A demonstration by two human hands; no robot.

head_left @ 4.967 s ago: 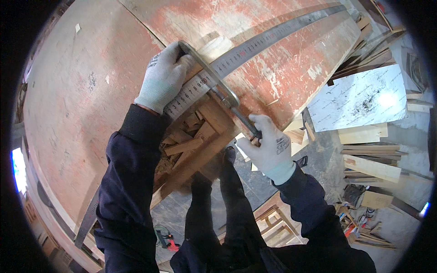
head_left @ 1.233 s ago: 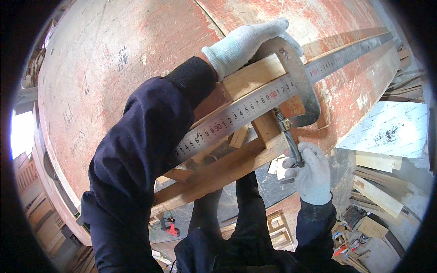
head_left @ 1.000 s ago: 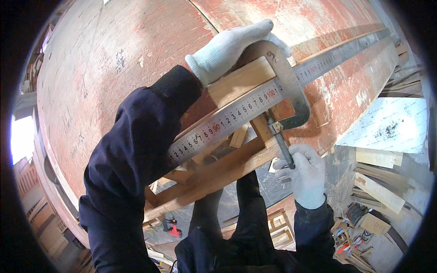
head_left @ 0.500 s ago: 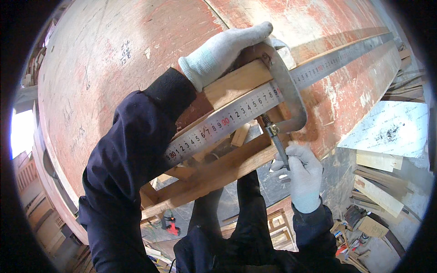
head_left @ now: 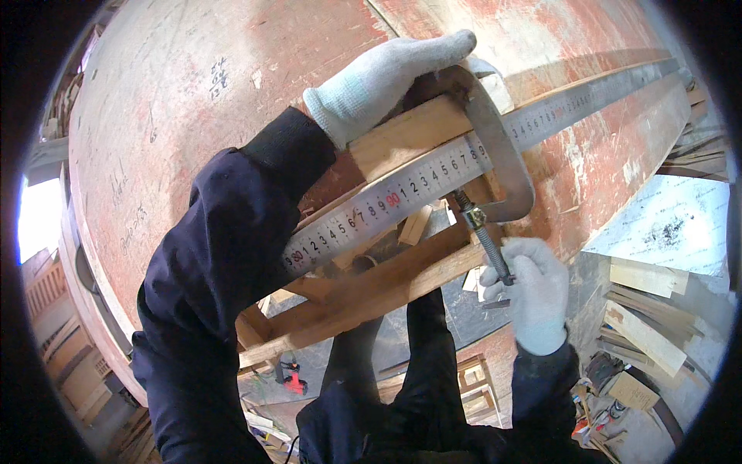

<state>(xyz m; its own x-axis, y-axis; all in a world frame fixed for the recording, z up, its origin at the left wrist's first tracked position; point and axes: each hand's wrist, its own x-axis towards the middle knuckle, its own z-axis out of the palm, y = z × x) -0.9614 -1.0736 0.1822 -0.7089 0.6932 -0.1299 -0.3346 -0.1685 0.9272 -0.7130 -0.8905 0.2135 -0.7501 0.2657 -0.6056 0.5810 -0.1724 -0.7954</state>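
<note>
A steel G-clamp [head_left: 516, 166] spans a wooden strip [head_left: 421, 131] and a long metal ruler [head_left: 363, 213] lying along it. My left hand [head_left: 386, 77], in a pale knitted glove, is closed over the clamp's far end; its thumb points right and its other fingers are mostly hidden. The clamp's threaded screw [head_left: 487, 241] slants down toward me. At its lower end my gloved right hand [head_left: 539, 290] is closed around the crossbar handle, part of which sticks out below the fingers. The screw's tip lies near the ruler's near edge; contact cannot be told.
A wooden frame [head_left: 363, 309] with cross-pieces extends from the big, worn reddish panel [head_left: 216, 93] toward my legs. A red-and-black power tool [head_left: 294, 379] lies below. To the right are a white sheet [head_left: 665, 224] and stacked boards [head_left: 641, 332].
My right hand has shifted right and slightly up with the screw's handle end. The clamp sits slightly farther right in view, with my left hand still on it.
</note>
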